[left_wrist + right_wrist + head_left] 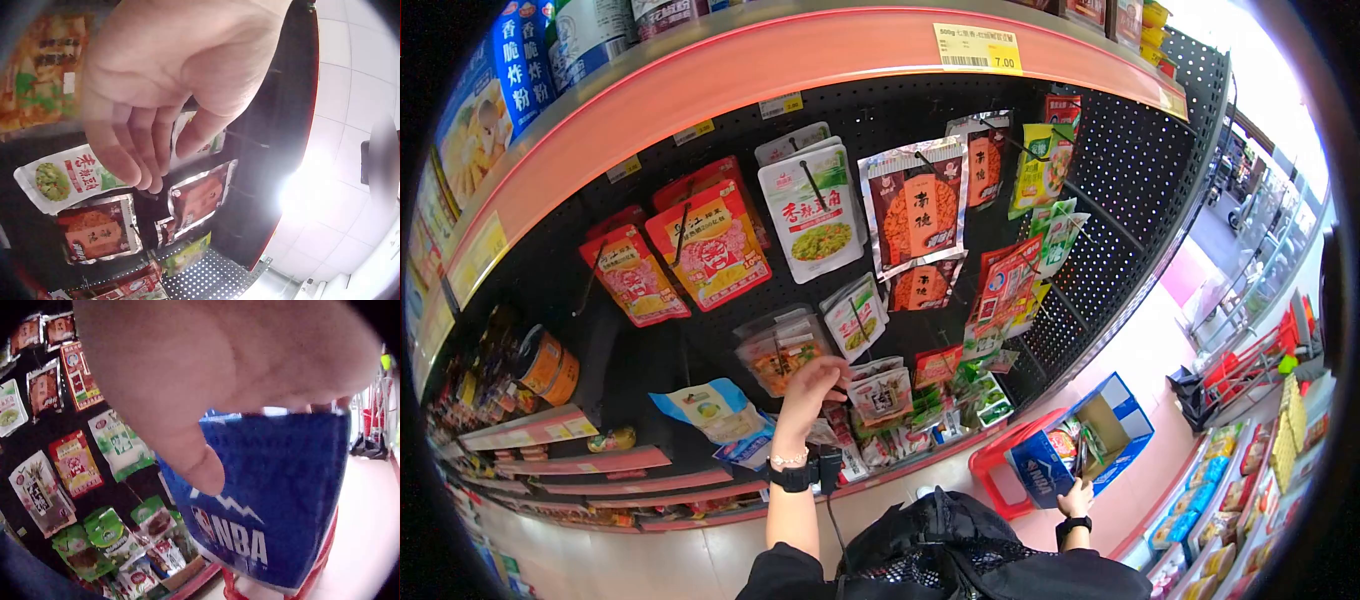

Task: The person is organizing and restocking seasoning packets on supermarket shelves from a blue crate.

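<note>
My left hand (808, 395) reaches up to the pegboard rack, loosely bent, with nothing showing between its fingers. In the head view it is beside a clear packet (785, 350) of orange food and a small white packet (855, 318) with a green picture. The left wrist view shows its fingertips in front of a white packet (65, 181) and near a dark red packet (203, 194). My right hand (1078, 498) grips the rim of a blue cardboard box (269, 487) marked NBA, thumb outside. The other fingers are mostly hidden behind the rim. Inside the box lie colourful packets (1065, 440).
A red basket (990, 470) holds the box. Red pouches (710, 245) and silver-edged packets (920, 205) hang from metal hooks. An orange shelf edge (800, 75) runs overhead. Jars (550, 365) stand at the left, packaged goods (1200, 490) at the right.
</note>
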The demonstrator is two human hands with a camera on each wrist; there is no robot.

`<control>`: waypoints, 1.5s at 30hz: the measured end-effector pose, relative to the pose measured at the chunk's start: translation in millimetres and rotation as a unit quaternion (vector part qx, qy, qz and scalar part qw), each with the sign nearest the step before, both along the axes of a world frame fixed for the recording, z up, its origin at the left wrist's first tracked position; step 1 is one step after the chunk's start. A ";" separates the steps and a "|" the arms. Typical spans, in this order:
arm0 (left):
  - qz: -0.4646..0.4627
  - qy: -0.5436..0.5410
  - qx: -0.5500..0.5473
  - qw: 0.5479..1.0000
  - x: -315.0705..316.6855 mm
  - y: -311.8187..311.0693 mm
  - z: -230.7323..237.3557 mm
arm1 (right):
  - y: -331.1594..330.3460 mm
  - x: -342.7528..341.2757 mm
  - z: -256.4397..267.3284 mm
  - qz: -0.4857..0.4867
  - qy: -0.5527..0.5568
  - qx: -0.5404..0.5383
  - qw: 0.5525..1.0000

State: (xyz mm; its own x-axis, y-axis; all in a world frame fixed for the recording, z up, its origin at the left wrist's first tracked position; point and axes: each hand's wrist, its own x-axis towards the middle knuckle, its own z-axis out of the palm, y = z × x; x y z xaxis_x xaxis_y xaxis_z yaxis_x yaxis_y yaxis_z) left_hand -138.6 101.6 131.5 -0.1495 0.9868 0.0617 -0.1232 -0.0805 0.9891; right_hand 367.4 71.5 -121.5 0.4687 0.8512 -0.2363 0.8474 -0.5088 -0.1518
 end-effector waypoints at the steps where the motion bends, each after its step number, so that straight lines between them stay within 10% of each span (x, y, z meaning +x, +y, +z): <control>1: 0.000 0.000 0.000 1.000 -1.4 -5.2 -6.2 | -0.7 1.8 -5.4 0.000 0.000 0.000 1.000; 18: -0.043 0.004 -0.039 0.998 23.7 -55.9 -54.5 | 21.1 -14.7 24.4 -0.048 -0.010 -0.159 0.986; 31: -0.212 0.081 -0.076 0.971 295.7 46.3 -128.4 | 16.3 102.9 7.4 0.271 0.143 0.171 0.936; 33: -0.199 0.398 0.049 0.894 358.1 52.8 -148.6 | 22.9 133.3 23.9 0.281 0.153 0.188 0.929; 35: -0.208 0.495 0.107 0.837 407.7 46.6 -178.6 | 24.9 164.4 17.0 0.273 0.100 0.228 0.929; 42: -0.311 0.621 -0.050 0.718 498.0 36.4 -216.7 | 30.9 220.5 -3.0 0.376 0.100 0.205 0.898; 45: -0.288 0.604 -0.021 0.743 500.9 33.9 -229.6 | 34.9 229.3 -0.9 0.401 0.124 0.181 0.889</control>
State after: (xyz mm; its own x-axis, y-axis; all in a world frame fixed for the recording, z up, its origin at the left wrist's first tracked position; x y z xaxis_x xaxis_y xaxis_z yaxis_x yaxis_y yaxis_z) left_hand 362.3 135.5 -98.1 0.4384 0.8701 -0.2253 0.8540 -0.3251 0.4061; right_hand 596.7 106.5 -122.4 -0.3526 0.9292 0.1107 0.8326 0.3655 -0.4161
